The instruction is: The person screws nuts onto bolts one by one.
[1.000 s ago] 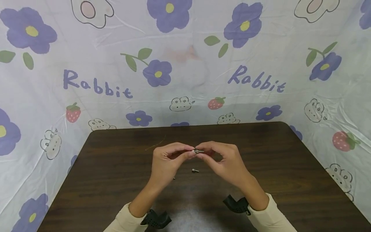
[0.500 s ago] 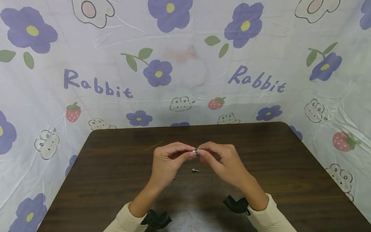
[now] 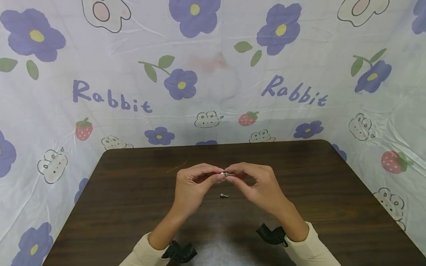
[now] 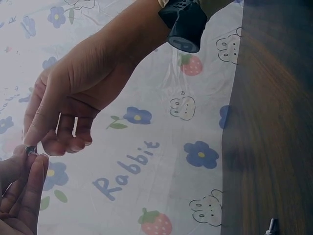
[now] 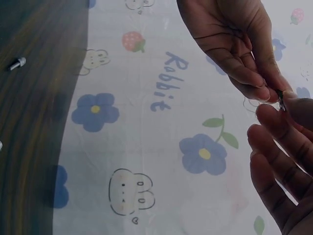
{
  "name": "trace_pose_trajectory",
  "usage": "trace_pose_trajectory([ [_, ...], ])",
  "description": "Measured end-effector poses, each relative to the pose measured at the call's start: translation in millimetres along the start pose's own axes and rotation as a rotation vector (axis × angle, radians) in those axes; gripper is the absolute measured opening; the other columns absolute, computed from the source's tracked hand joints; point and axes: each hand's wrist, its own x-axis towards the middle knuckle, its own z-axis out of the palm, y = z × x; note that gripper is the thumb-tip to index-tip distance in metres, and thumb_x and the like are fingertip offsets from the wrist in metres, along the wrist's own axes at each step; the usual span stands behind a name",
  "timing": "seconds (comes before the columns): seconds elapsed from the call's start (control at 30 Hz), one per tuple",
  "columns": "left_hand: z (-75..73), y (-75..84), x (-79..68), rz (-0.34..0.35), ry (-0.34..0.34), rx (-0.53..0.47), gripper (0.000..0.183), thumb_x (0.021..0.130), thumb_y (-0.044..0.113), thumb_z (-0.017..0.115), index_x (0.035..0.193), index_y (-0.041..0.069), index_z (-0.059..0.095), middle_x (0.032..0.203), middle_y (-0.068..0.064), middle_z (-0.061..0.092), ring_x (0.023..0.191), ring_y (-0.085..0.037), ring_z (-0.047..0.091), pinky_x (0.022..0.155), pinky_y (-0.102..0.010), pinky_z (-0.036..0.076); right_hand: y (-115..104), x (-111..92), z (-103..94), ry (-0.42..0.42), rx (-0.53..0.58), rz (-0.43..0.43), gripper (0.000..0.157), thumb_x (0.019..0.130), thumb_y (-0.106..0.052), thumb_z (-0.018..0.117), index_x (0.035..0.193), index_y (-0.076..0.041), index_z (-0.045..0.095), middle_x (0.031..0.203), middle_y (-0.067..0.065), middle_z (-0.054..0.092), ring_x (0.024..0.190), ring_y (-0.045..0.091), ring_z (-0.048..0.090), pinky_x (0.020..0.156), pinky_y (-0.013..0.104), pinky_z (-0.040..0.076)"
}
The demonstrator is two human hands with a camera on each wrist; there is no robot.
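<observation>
In the head view, both hands meet over the middle of the dark table. My left hand pinches one end of a small metal screw between thumb and fingertip. The thin shank points right, and the fingertips hide the other end. Thumb and forefinger of my right hand close on the screw from the other side, its shank showing between them. In the right wrist view the screw is a small dark and shiny bit between the fingertips. A second metal screw lies on the table just below the hands.
The brown wooden table spreads around the hands. A tiny metal piece lies beside the left wrist. Toward the back is a thin, light strand. A flower-printed cloth hangs behind the table.
The right fingertips moved in over the screw's shank half a second ago, covering it; now they are spread slightly and the shank shows again. The left hand and the screw on the table stay put.
</observation>
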Motion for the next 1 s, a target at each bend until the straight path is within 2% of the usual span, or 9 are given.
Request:
trace_pose_trajectory([
  [0.17,0.1,0.5,2.6,0.014,-0.009,-0.003,0.011,0.088,-0.006,0.074,0.098,-0.003,0.077,0.089,-0.014,0.074,0.078,-0.024,0.075,0.071,-0.041,0.062,-0.1,1.0,-0.1,-0.042,-0.004,0.05,0.016,0.092,0.005,0.071,0.098,-0.01,0.074,0.081,-0.003,0.071,0.069,0.007,0.064,0.065,0.021,0.055],
  [0.3,-0.4,-0.3,4.1,0.017,-0.001,0.003,0.011,0.087,-0.006,0.075,0.097,-0.002,0.077,0.088,-0.013,0.074,0.077,-0.025,0.074,0.071,-0.042,0.062,-0.8,1.2,-1.0,-0.039,0.002,0.094,0.02,0.096,0.005,0.064,0.093,-0.012,0.073,0.075,-0.005,0.069,0.069,0.008,0.066,0.067,0.023,0.057],
  [0.47,-1.9,-0.6,2.6,0.009,0.013,0.009,0.012,0.086,-0.006,0.076,0.098,-0.001,0.077,0.088,-0.013,0.074,0.077,-0.025,0.075,0.072,-0.041,0.062,-1.4,-0.4,-4.6,-0.017,0.003,0.122,0.017,0.092,0.005,0.07,0.096,-0.011,0.074,0.079,-0.003,0.072,0.069,0.01,0.068,0.065,0.022,0.056],
  [0.73,-3.1,1.0,1.5,0.005,0.02,0.019,0.011,0.087,-0.005,0.076,0.097,0.0,0.077,0.088,-0.012,0.074,0.078,-0.024,0.074,0.072,-0.04,0.062,0.8,-2.9,-3.8,-0.018,0.014,0.105,0.016,0.089,0.002,0.075,0.099,-0.01,0.075,0.083,-0.004,0.074,0.066,0.011,0.068,0.061,0.02,0.055],
  [0.9,-4.2,1.4,1.2,-0.038,-0.004,0.06,0.011,0.088,-0.001,0.077,0.099,0.003,0.078,0.09,-0.01,0.074,0.08,-0.022,0.074,0.073,-0.038,0.062,0.3,-3.6,-2.8,-0.004,0.041,0.121,0.012,0.091,0.001,0.074,0.098,-0.009,0.074,0.084,-0.001,0.075,0.066,0.017,0.071,0.063,0.022,0.058],
  [1.0,-4.0,1.6,1.7,-0.063,-0.036,0.064,0.021,0.088,0.001,0.078,0.108,0.004,0.075,0.097,-0.009,0.074,0.085,-0.023,0.074,0.075,-0.037,0.062,1.4,-2.7,-2.6,0.018,0.057,0.099,0.01,0.091,0.001,0.073,0.097,-0.007,0.074,0.083,0.001,0.075,0.066,0.014,0.071,0.062,0.022,0.058],
])
